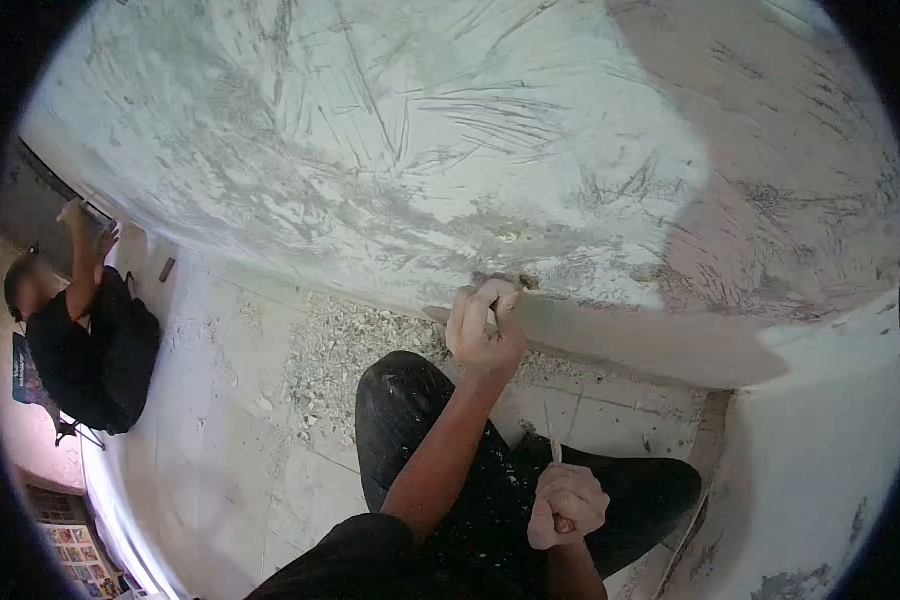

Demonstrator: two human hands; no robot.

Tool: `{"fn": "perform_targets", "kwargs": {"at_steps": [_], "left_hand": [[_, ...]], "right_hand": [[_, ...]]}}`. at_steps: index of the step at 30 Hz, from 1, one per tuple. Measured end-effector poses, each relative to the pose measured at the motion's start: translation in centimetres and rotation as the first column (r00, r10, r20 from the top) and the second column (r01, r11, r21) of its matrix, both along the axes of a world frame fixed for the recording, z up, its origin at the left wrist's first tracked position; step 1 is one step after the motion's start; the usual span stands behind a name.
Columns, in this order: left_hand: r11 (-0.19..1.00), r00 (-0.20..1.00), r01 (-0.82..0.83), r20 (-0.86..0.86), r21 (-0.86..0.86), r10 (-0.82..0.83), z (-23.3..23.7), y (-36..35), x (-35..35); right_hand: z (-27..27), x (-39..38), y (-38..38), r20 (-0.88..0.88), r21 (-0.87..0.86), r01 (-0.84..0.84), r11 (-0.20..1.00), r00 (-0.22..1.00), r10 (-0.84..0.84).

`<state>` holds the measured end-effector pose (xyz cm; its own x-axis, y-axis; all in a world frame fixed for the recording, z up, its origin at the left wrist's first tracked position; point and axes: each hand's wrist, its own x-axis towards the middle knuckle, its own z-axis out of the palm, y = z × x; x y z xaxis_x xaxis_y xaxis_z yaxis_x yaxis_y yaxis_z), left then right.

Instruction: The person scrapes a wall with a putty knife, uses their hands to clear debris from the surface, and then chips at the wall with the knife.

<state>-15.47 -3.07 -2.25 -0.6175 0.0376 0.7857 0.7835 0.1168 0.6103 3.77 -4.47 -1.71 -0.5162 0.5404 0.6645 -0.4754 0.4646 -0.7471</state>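
My left hand (pixel 485 328) is at the foot of the scraped wall (pixel 370 150), its fingers curled beside a small hole (pixel 528 283) in the plaster. A small grey pointed shape (pixel 436 314) shows at that hand's left side; what the fingers hold is unclear. Over my lap, my right hand (pixel 568 507) is wrapped round the handle of a thin pointed tool (pixel 555 440), whose tip points up towards the wall.
Plaster rubble (pixel 340 360) lies along the wall's foot on the tiled floor (pixel 220 450). My crossed legs (pixel 400 410) are below the wall. A co-worker (pixel 90 340) in black sits at the far left, arms raised to the wall. A second wall (pixel 820 470) stands at right.
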Motion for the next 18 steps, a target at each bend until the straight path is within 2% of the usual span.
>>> {"fn": "perform_targets", "kwargs": {"at_steps": [3, 5, 9, 12, 15, 18], "left_hand": [[0.999, 1.000, -0.006, 0.004, -0.034, 0.006, 0.3, -0.4, 0.1], [1.000, 0.998, 0.021, 0.062, 0.006, -0.021, 0.3, -0.4, 0.2], [0.995, 0.997, 0.070, 0.025, 0.067, -0.072, -0.1, -0.5, -0.1], [0.999, 0.999, 0.040, 0.004, 0.019, -0.040, 0.4, -0.6, 0.1], [0.998, 0.998, -0.023, 0.067, 0.052, 0.020, 0.9, 0.0, 0.4], [0.996, 0.997, -0.074, 0.005, 0.040, 0.074, 0.9, 0.1, 0.3]], "right_hand": [[0.3, -0.1, 0.0, 0.011, -0.005, 0.001, 1.000, 1.000, -0.001], [0.2, -0.2, -0.1, 0.006, -0.014, -0.006, 1.000, 1.000, 0.006], [-0.2, -0.4, 0.0, -0.016, -0.008, -0.030, 1.000, 0.999, 0.030], [-0.4, -0.5, 0.0, -0.021, 0.013, -0.024, 1.000, 0.999, 0.024], [-0.2, -0.4, -0.1, -0.014, 0.014, -0.013, 1.000, 1.000, 0.013], [0.4, -0.6, 0.0, -0.013, 0.005, -0.029, 1.000, 1.000, 0.029]]}}
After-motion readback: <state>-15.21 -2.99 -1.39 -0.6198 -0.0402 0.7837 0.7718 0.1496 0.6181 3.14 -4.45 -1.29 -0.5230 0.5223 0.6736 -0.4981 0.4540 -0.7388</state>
